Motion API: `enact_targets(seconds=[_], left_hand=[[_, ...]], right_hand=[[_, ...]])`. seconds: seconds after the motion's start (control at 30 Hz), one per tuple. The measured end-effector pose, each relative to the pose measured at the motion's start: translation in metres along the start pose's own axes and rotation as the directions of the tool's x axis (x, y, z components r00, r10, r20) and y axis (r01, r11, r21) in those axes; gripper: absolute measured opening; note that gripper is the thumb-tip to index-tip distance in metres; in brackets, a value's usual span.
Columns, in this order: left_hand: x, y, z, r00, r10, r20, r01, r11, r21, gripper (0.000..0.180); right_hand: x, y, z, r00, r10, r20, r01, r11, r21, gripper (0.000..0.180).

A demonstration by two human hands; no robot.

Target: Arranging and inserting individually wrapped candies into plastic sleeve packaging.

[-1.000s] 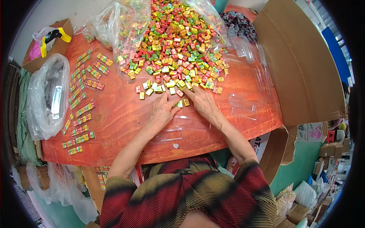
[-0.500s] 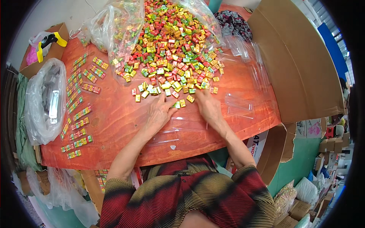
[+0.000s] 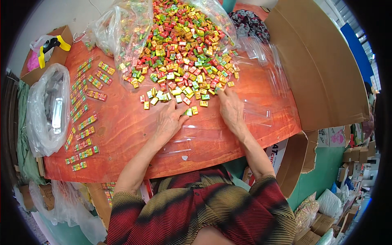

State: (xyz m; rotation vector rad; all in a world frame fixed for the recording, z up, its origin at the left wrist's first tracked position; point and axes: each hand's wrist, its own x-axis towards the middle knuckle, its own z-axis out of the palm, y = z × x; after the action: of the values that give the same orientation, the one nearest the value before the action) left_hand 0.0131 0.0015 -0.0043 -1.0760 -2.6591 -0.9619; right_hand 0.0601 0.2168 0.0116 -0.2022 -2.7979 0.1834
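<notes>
A large heap of small red, yellow and green boxes [image 3: 183, 53] spills out of a clear plastic bag [image 3: 132, 36] onto the reddish wooden table. My left hand [image 3: 169, 120] rests at the near edge of the heap, fingers apart. Its fingertips touch a small yellow-and-green box [image 3: 188, 111], which has a yellow box [image 3: 194, 110] beside it. To the right, my right hand [image 3: 232, 109] reaches to the heap's near right edge with fingers bent and slightly apart. Its fingertips meet the boxes there; no box shows clearly held.
Clear plastic trays [image 3: 177, 148] lie in front of my hands, with another clear tray [image 3: 259, 116] at right. Short rows of joined boxes [image 3: 87, 121] cover the table's left. A plastic bag of clear cases [image 3: 49, 108] sits at the left edge. A tall cardboard sheet [image 3: 318, 65] borders the right.
My right hand has moved right and away from me to the heap's edge, leaving a yellow box behind. My left hand has hardly moved.
</notes>
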Motion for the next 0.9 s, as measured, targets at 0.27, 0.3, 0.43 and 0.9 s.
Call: enact_targets(seconds=[0.27,0.3,0.43,0.9], left_hand=[[-0.003,0.004,-0.005,0.999,-0.03,0.023,0.03,0.999,0.017,0.03],[-0.005,0.004,-0.005,0.999,-0.036,0.023,0.036,0.999,0.023,0.03],[-0.007,0.002,-0.007,0.997,-0.076,0.028,0.075,0.997,0.009,0.031],[-0.015,-0.009,-0.028,0.98,-0.141,0.14,0.164,0.972,-0.171,0.048]], right_hand=[[-0.014,-0.033,0.01,0.969,-0.236,0.077,0.21,0.944,0.253,0.026],[-0.014,-0.036,0.008,0.975,-0.19,0.119,0.152,0.951,0.27,0.024],[-0.002,-0.049,-0.002,0.961,-0.118,0.249,0.062,0.973,0.22,0.024],[0.029,-0.065,0.021,0.927,-0.316,0.201,0.261,0.93,0.259,0.013]])
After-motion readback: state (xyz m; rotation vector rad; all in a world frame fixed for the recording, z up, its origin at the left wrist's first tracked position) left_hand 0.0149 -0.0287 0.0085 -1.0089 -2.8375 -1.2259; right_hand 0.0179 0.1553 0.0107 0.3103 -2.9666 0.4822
